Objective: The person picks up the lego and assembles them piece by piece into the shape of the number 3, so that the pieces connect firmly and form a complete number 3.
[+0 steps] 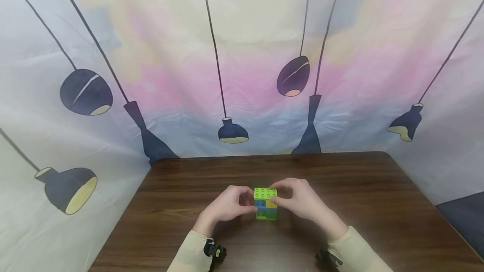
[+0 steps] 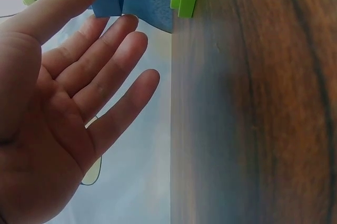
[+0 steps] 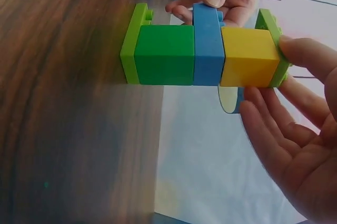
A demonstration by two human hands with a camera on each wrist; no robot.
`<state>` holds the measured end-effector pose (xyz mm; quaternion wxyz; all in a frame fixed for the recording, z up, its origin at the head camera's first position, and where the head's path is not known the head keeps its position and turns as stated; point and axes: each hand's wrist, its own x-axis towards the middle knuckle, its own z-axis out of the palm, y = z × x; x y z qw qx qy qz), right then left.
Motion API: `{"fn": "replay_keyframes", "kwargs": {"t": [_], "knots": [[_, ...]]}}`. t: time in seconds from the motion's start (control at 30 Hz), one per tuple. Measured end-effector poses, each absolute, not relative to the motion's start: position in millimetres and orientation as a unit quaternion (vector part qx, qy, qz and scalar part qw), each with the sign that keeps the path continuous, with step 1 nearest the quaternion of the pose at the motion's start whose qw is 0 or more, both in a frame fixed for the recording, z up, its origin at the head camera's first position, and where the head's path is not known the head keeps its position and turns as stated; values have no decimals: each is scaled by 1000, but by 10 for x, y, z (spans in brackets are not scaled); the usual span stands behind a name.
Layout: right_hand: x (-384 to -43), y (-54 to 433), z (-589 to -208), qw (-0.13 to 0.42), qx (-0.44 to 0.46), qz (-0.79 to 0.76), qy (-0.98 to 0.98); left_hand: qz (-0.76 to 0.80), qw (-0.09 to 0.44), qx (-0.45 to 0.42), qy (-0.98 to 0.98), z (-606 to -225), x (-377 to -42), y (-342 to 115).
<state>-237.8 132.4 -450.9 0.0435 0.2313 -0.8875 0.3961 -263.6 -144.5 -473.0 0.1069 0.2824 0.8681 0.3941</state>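
Observation:
A stack of toy building bricks stands on the wooden table. From the bottom it has a lime green plate point(image 3: 129, 58), a green brick point(image 3: 164, 54), a blue brick point(image 3: 208, 50), a yellow brick point(image 3: 249, 57) and a top lime plate point(image 1: 262, 192). The green and yellow bricks sit on the right side, leaving gaps on the left. My left hand point(image 1: 227, 205) pinches the left end of the blue brick; its other fingers are spread loosely in the left wrist view. My right hand point(image 1: 302, 198) holds the top plate's right end between thumb and index finger.
The dark brown table point(image 1: 181, 179) has a straight back edge. Behind it hangs a cloth backdrop point(image 1: 257, 32) printed with lamps. Black straps with small devices point(image 1: 215, 250) sit on both wrists.

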Motion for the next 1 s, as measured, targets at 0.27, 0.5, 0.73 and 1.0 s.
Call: {"fn": "replay_keyframes", "kwargs": {"t": [0.27, 0.5, 0.73, 1.0], "knots": [[-2352, 1318, -4489, 41, 219, 400, -889, 394, 106, 282, 868, -4750, -2651, -1435], [-2329, 1313, -4505, 41, 220, 415, -882, 392, 103, 285, 869, -4746, -2638, -1442], [-2335, 1326, -4539, 37, 215, 416, -883, 398, 107, 296, 862, -4754, -2634, -1444], [-2323, 1309, -4519, 35, 209, 417, -884, 391, 103, 294, 866, -4754, -2640, -1457]]}}
